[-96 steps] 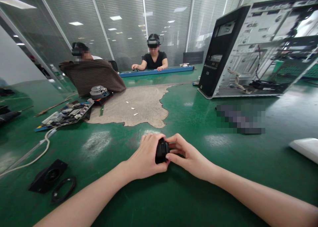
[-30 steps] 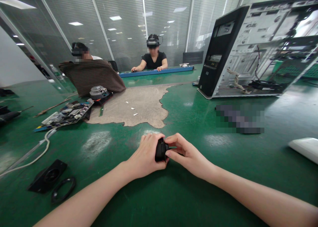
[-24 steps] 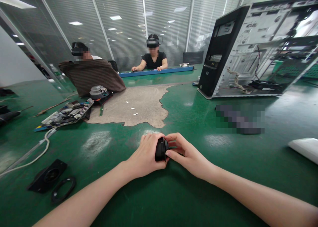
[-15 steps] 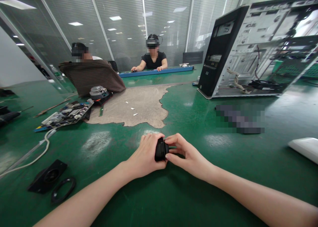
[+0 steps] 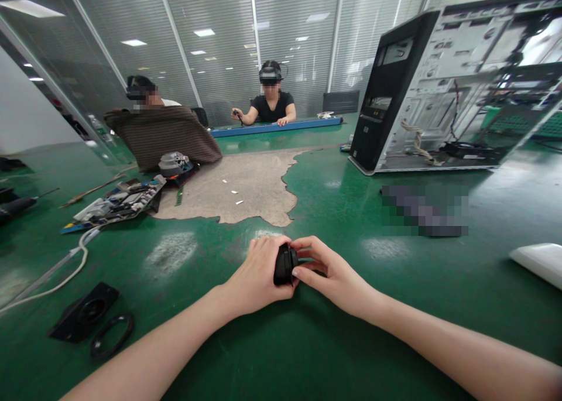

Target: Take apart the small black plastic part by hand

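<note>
My left hand (image 5: pixel 259 272) is wrapped round a small black part with a ringed end (image 5: pixel 284 264), just above the green table (image 5: pixel 281 342). From the other side, my right hand (image 5: pixel 322 269) has its thumb and fingertips on the ringed end. What kind of part it is, I cannot make out. Down at the lower left, apart from both hands, lie a black square plate with a round opening (image 5: pixel 85 311) and a loose black ring (image 5: pixel 112 336).
A computer case (image 5: pixel 395 91) stands open at the right, near a blurred dark flat object (image 5: pixel 421 211) and a white object (image 5: pixel 540 260). Circuit boards (image 5: pixel 123 201) and a white cable (image 5: pixel 81 252) are at the left. Two people sit across the table, one behind a blue bar (image 5: pixel 276 127).
My hands and the black part stay almost in place; the right fingertips have shifted slightly on the ringed end. Across the table, a co-worker has raised one hand with a dark tool.
</note>
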